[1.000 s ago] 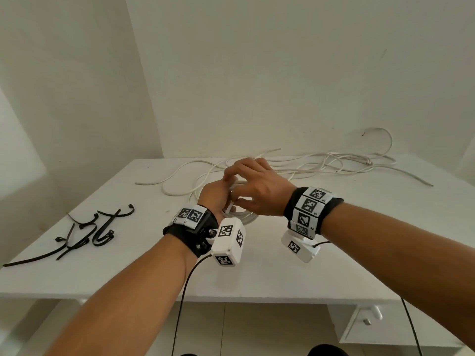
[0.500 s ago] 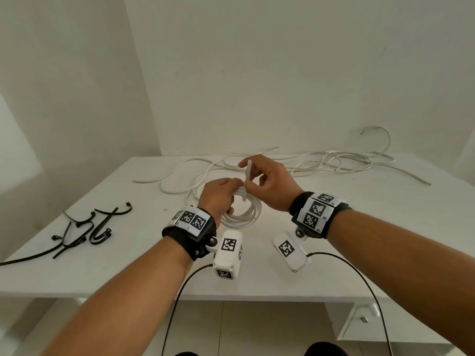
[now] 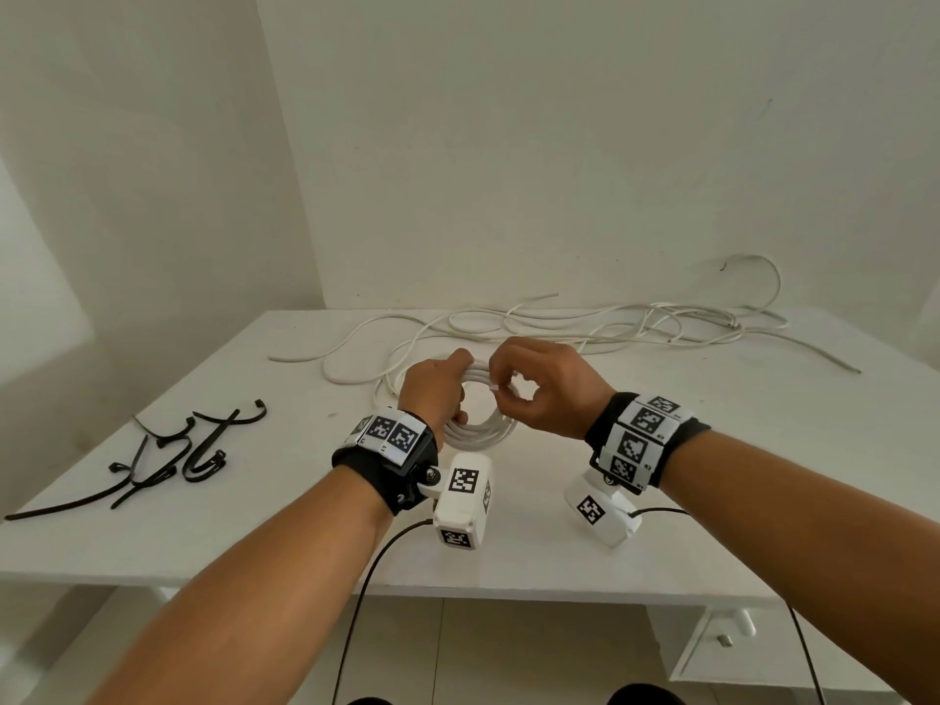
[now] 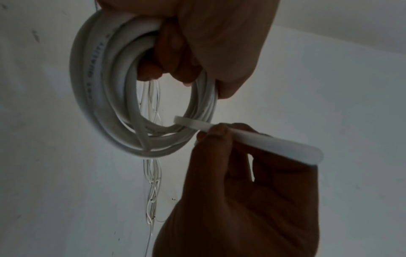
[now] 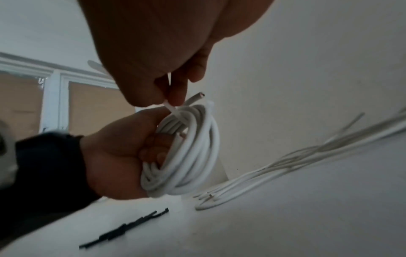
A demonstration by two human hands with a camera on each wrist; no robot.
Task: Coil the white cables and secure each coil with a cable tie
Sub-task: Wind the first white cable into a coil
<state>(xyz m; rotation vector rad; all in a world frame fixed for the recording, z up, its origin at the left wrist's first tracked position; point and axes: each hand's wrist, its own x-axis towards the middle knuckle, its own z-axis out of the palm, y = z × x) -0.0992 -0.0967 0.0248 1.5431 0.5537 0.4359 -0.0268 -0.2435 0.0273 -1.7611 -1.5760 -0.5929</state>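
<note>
1. Coiled white cable (image 3: 480, 424) is held above the white table (image 3: 763, 475), near the middle of the head view, as a ring of several loops.
2. The coil is gripped by the left hand (image 3: 432, 394), with the fingers curled through the ring and the thumb laid over the bundle; this is plainly seen in the left wrist view (image 4: 197, 43) and the right wrist view (image 5: 118, 156).
3. A white strip (image 4: 252, 139) is pinched between thumb and fingertips of the right hand (image 3: 544, 389); whether it is a cable tie or the flat cable end cannot be told for certain.
4. The strip's free tip is seen at the coil's right side, touching or just beside the loops; in the right wrist view the strip (image 5: 172, 108) lies over the top of the bundle, next to a cut cable end (image 5: 196, 99).
5. Loose white cables (image 3: 636, 328) are spread on the table at 12 to 2 o'clock of the coil, near the back wall.
6. A cluster of black cable ties (image 3: 168, 455) is laid at 9 o'clock of the coil, well apart from it, near the left table edge.
7. Marker-covered wristbands (image 3: 643, 440) with small camera units are worn on both wrists.
</note>
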